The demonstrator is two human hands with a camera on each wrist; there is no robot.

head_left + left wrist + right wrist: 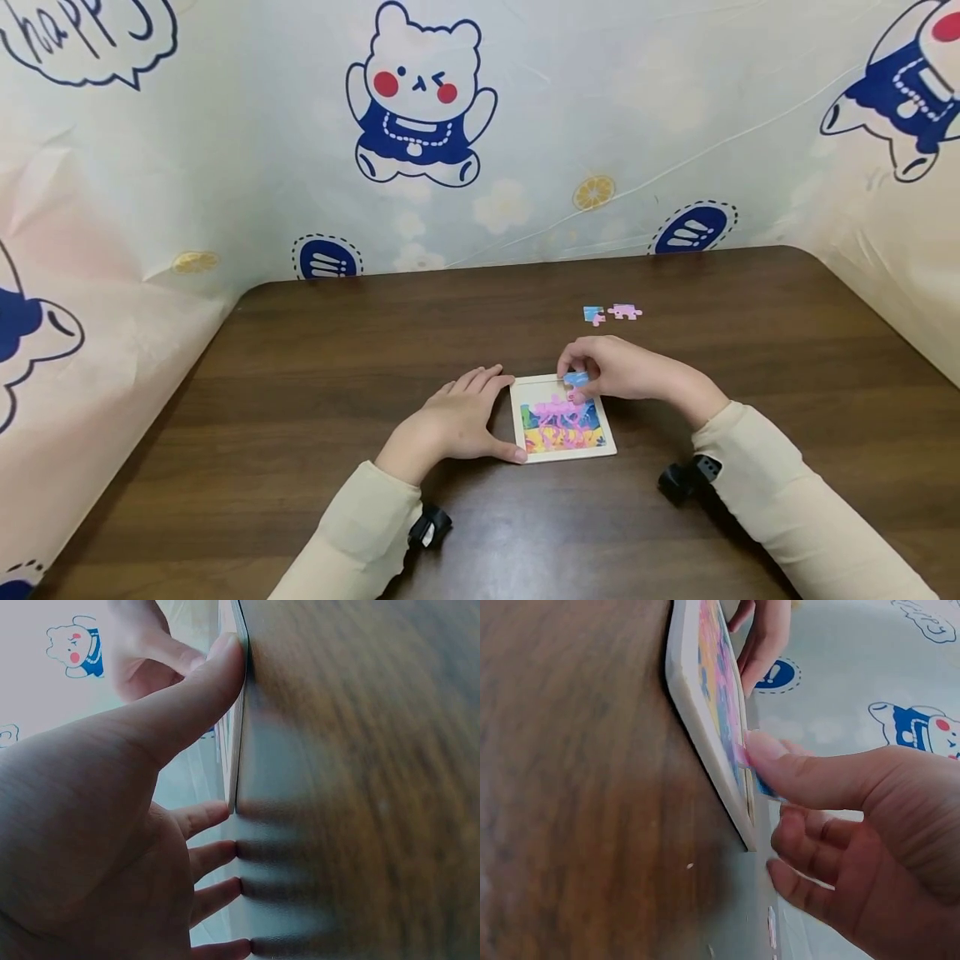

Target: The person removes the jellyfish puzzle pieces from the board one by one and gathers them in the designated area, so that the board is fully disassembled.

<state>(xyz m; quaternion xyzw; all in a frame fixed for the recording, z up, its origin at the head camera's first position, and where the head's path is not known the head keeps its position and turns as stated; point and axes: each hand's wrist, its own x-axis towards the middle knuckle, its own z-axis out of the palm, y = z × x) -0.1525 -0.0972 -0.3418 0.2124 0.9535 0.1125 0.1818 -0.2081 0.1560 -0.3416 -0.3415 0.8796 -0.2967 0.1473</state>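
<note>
A small jigsaw puzzle in a pale frame (570,456) lies on the table, its lower part filled with a pink, blue and yellow picture. Spread out along the frame's left side, my left hand (461,417) has its thumb at the near corner and its index fingertip at the far corner. In the left wrist view the other fingertips (238,886) rest on the tabletop. My right hand (622,368) pinches a blue and pink puzzle piece (576,379) over the frame's upper part. The right thumb (776,761) partly hides that piece in the right wrist view.
Two loose puzzle pieces lie beyond the right hand: a blue and pink one (592,314) and a pink one (625,312). The brown wooden table (322,375) ends at a printed curtain (525,125) behind and at both sides.
</note>
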